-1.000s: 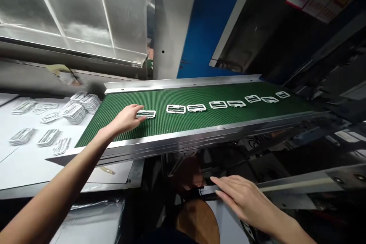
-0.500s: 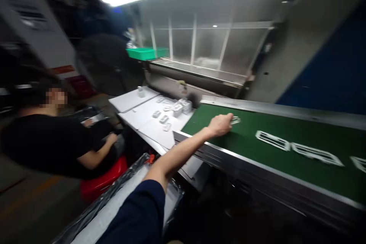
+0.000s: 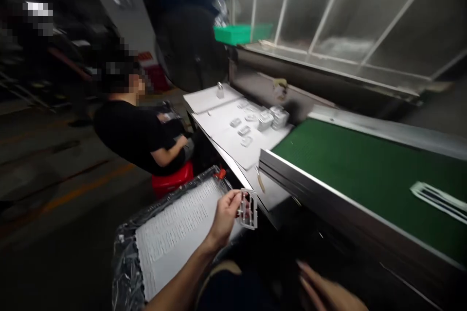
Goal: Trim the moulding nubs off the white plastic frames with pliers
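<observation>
My left hand [image 3: 224,216] pinches a white slotted plastic frame [image 3: 254,210] by its left side and holds it upright in the air. Below and left of that hand, a lined box [image 3: 149,252] carries rows of similar white pieces on a pale sheet. At the lower right, my right hand [image 3: 326,286] is blurred; its fingers look stretched out with nothing in them. To the right runs a green conveyor belt [image 3: 350,170], with another white slotted piece [image 3: 443,201] lying on it.
A white table [image 3: 222,133] at the belt's end bears stacked white parts [image 3: 272,117] and a tool with a tan handle [image 3: 260,180]. On a red stool [image 3: 171,182] sits a person in black [image 3: 127,131]. A green tray [image 3: 233,34] stands behind.
My left hand has lifted the white frame off the belt and drawn it back over the box's edge. My right hand has come into view. The view has turned left and down.
</observation>
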A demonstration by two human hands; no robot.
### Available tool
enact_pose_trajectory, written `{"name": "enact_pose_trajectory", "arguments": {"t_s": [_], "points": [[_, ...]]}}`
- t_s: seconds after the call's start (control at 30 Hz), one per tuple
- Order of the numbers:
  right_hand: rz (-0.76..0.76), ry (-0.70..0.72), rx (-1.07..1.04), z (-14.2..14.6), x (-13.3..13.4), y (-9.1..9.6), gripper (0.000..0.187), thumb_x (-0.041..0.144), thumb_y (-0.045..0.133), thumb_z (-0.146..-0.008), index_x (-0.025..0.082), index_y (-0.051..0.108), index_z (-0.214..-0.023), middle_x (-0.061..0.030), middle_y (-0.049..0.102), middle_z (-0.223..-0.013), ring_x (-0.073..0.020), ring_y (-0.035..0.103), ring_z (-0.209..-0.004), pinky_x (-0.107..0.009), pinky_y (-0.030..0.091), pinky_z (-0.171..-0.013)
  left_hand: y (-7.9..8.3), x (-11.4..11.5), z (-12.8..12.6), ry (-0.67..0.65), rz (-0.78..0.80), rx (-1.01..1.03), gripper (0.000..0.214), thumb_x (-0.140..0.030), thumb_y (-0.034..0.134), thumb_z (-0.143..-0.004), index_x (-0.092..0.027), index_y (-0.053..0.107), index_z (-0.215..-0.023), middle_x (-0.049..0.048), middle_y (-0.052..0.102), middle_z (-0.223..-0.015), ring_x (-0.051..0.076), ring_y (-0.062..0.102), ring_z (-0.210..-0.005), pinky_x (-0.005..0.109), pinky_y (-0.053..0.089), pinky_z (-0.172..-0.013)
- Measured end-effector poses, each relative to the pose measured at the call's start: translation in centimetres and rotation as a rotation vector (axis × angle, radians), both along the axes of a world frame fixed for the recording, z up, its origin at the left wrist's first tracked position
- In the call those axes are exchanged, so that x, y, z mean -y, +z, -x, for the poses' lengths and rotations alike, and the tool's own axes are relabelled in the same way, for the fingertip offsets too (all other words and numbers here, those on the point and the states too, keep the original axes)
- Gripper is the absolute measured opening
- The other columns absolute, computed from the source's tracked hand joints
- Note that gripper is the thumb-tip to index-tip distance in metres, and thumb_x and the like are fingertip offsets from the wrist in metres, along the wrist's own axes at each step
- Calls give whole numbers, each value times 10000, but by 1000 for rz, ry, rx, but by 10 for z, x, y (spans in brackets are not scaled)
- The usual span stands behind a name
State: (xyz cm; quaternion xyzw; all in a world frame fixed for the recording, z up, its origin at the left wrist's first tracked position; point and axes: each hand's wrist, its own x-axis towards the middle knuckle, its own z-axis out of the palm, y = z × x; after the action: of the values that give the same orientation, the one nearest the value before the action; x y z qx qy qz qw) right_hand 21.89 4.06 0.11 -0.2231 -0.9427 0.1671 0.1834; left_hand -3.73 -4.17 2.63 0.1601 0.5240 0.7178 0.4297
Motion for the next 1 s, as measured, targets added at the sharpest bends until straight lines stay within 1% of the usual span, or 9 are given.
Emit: {"name": "enact_pose_trajectory", "arguments": {"t_s": [0.07, 0.17, 0.23, 0.3, 0.4, 0.5, 0.67, 0.87, 1.0], "points": [[354, -56, -1, 17, 23, 16, 304, 297, 441, -915, 322, 615, -1163, -10, 711, -1024, -185, 693, -873, -266, 570, -756, -11, 19, -21, -72, 98, 98, 268, -359, 646, -807, -114, 614, -910, 43, 637, -752, 139, 615, -618, 245, 483, -608], [790, -136, 30, 52, 32, 19, 280, 402, 471, -915, 222, 667, -1003, -24, 710, -882, -159, 662, -737, -246, 522, -672, -14, 27, -39, -157, 189, 170, 275, -352, 664, -798, -125, 622, -947, 53, 674, -829, 155, 652, -715, 259, 506, -706], [934, -223, -4, 63, 30, 13, 341, 449, 471, -908, 174, 666, -853, -8, 662, -715, -124, 600, -619, -218, 466, -584, -14, 24, -44, -219, 224, 196, 282, -347, 669, -798, -126, 620, -967, 60, 685, -858, 171, 662, -773, 265, 512, -733], [1070, -277, -60, 60, 31, 10, 378, 474, 485, -895, 151, 652, -792, -4, 628, -677, -107, 564, -595, -208, 437, -567, -15, 19, -47, -306, 252, 223, 281, -344, 675, -794, -124, 617, -959, 66, 691, -871, 184, 666, -798, 270, 521, -729], [1328, -279, -191, 44, 39, 8, 408, 507, 499, -879, 131, 644, -809, -20, 633, -699, -101, 570, -600, -214, 449, -593, -15, 13, -49, -405, 288, 251, 271, -328, 689, -784, -118, 617, -939, 67, 697, -860, 181, 671, -786, 266, 533, -719], [1537, -343, -360, 30, 46, 3, 488, 567, 477, -868, 110, 640, -817, -36, 632, -660, -102, 597, -577, -204, 444, -558, -15, 7, -51, -432, 323, 263, 261, -282, 702, -771, -110, 616, -948, 65, 700, -832, 178, 677, -775, 252, 543, -703], [1700, -556, -579, 19, 53, -3, 514, 597, 546, -813, 94, 647, -839, -53, 653, -679, -104, 625, -559, -183, 433, -508, -16, 0, -59, -487, 354, 280, 197, -227, 682, -782, -108, 616, -925, 75, 705, -826, 184, 684, -782, 233, 552, -677], [1707, -563, -604, 14, 62, -2, 487, 563, 539, -835, 88, 642, -812, -42, 639, -650, -95, 624, -552, -167, 436, -507, -17, -2, -69, -511, 372, 278, 162, -208, 669, -787, -115, 619, -910, 76, 707, -817, 167, 683, -762, 224, 555, -675], [1598, -553, -552, 14, 67, -2, 395, 515, 602, -805, 121, 621, -778, -24, 637, -682, -100, 620, -568, -190, 448, -533, -20, 1, -72, -521, 390, 263, 184, -245, 679, -784, -122, 617, -906, 81, 704, -823, 178, 679, -772, 237, 551, -668]]}}
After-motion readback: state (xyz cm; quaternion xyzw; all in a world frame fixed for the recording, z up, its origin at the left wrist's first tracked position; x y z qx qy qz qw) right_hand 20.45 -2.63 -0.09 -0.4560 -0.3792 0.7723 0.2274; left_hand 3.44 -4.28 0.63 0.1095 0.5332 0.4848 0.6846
